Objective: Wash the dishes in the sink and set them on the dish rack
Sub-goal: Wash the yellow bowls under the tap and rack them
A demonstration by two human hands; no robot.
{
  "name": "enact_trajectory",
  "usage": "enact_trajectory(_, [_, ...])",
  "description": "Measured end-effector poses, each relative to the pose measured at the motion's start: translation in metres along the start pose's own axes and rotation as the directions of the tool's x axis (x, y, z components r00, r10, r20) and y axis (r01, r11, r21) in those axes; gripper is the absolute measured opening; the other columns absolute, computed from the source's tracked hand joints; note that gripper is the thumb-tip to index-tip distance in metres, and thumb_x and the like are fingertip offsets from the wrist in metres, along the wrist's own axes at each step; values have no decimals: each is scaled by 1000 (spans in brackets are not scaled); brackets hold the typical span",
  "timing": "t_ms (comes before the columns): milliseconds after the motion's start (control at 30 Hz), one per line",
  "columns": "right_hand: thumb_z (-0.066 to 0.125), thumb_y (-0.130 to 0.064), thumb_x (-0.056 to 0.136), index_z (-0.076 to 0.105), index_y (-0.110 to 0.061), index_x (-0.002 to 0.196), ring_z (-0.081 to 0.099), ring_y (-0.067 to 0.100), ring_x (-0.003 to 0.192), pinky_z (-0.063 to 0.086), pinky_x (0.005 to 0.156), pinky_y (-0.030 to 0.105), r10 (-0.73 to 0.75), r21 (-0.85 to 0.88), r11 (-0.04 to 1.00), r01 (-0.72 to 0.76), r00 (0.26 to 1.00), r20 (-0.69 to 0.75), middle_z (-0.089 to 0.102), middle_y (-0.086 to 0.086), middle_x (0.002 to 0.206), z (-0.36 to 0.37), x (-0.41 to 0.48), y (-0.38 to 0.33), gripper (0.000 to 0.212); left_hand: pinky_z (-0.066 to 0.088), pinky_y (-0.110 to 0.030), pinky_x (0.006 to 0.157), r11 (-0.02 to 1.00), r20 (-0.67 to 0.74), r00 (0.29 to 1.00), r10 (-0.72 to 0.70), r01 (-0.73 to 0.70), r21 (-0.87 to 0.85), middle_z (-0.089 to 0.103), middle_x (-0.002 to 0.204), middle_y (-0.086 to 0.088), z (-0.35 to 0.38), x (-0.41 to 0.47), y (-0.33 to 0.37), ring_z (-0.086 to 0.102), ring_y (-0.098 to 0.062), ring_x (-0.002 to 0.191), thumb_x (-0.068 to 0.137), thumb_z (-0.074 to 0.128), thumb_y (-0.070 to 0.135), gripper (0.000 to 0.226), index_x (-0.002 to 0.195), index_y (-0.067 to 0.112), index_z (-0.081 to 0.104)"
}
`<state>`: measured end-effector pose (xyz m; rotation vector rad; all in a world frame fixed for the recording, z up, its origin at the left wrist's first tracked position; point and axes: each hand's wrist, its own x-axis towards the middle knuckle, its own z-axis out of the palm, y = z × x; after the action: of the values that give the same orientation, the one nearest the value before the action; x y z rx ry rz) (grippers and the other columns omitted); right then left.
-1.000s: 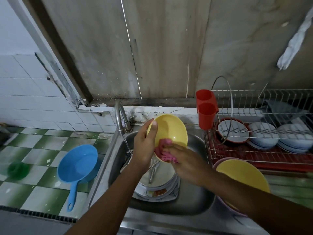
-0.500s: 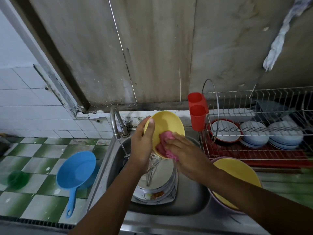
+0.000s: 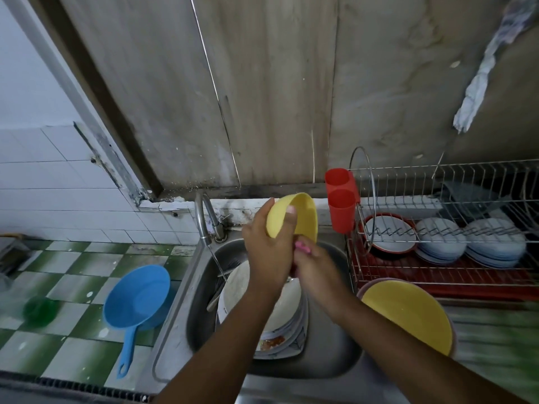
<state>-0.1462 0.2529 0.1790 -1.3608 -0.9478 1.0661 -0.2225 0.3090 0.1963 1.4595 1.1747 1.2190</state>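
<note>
Your left hand (image 3: 268, 249) grips the small yellow bowl (image 3: 303, 212) above the sink (image 3: 335, 354), thumb curled across its outer wall and the bowl tipped on edge. Your right hand (image 3: 316, 268) sits just below it, fingers closed on a pink cloth (image 3: 303, 247) that touches the bowl's lower rim. Dirty plates (image 3: 280, 313) lie stacked in the sink; the dish rack (image 3: 437, 275) stands to the right, holding bowls.

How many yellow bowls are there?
2. One yellow bowl is in the left hand above the sink. The other yellow bowl sits right of the sink, nested in a purple bowl. More may hide underneath.
</note>
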Motion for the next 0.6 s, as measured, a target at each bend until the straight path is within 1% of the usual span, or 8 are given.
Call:
enact_trajectory(67, [47, -8, 92, 63, -5, 99, 64, 28, 93, 52, 81, 38, 113, 326, 939, -113, 993, 17, 67, 20, 96, 1, 6, -14, 18, 48, -35, 107, 1000, -10, 1000, -1, 1, 22, 53, 130, -2, 3, -3, -3, 57, -12, 119, 76, 64, 78, 76, 139, 35, 57])
enact_trajectory(200, [46, -6, 93, 62, 4, 112, 63, 29, 91, 52, 71, 33, 220, 474, 854, -214, 975, 44, 67, 23, 99, 0, 2, -30, 27, 42, -45, 112, 999, -13, 999, -32, 33, 6, 51, 127, -9, 4, 3, 1, 52, -24, 124, 92, 41, 78, 70, 136, 29, 61])
enact_trajectory(267, [48, -6, 95, 63, 0, 108, 69, 27, 89, 55, 78, 36, 245, 602, 760, -244, 966, 83, 71, 19, 98, -6, 3, -45, 21, 39, -41, 113, 999, -26, 999, 24, -22, 44, 42, 125, 6, 4, -7, 1, 47, -19, 127, 102, 39, 61, 49, 141, 36, 56])
enact_trajectory(333, [48, -5, 97, 65, -1, 108, 71, 30, 99, 56, 92, 43, 284, 732, 634, -249, 956, 78, 75, 19, 104, -15, 10, -59, 20, 42, -39, 112, 995, -28, 997, 73, -71, 64, 36, 123, 12, 3, -17, -1, 45, -15, 128, 104, 44, 51, 44, 144, 36, 52])
enact_trajectory(400, [49, -8, 98, 63, 1, 114, 68, 35, 112, 54, 99, 47, 295, 744, 618, -255, 952, 81, 71, 23, 117, -17, 11, -63, 23, 44, -43, 111, 996, -20, 998, 65, -63, 57, 34, 125, 7, 2, -17, -1, 45, -16, 128, 103, 47, 48, 44, 145, 34, 52])
enact_trajectory(500, [52, -9, 96, 60, -3, 118, 72, 35, 93, 60, 75, 45, 320, 699, 646, -307, 940, 117, 71, 24, 107, -13, 4, -53, 24, 41, -46, 113, 993, -18, 999, 32, -30, 110, 33, 124, 4, -1, -9, -1, 42, -18, 129, 105, 47, 44, 41, 142, 31, 55])
enact_trajectory(533, [52, -9, 97, 60, -5, 113, 71, 34, 88, 60, 71, 45, 335, 701, 640, -315, 935, 115, 71, 21, 101, -15, 5, -53, 18, 41, -43, 113, 989, 3, 998, 57, -57, 133, 34, 123, 4, -2, -12, -1, 42, -17, 128, 104, 48, 44, 41, 142, 30, 56])
enact_trajectory(600, [50, -15, 100, 64, -5, 107, 71, 34, 92, 58, 78, 47, 342, 739, 603, -301, 934, 101, 74, 20, 99, -24, 9, -57, 19, 41, -28, 111, 973, 54, 985, 164, -170, 154, 35, 124, 9, -7, -21, -6, 43, -13, 127, 100, 53, 47, 43, 140, 32, 56])
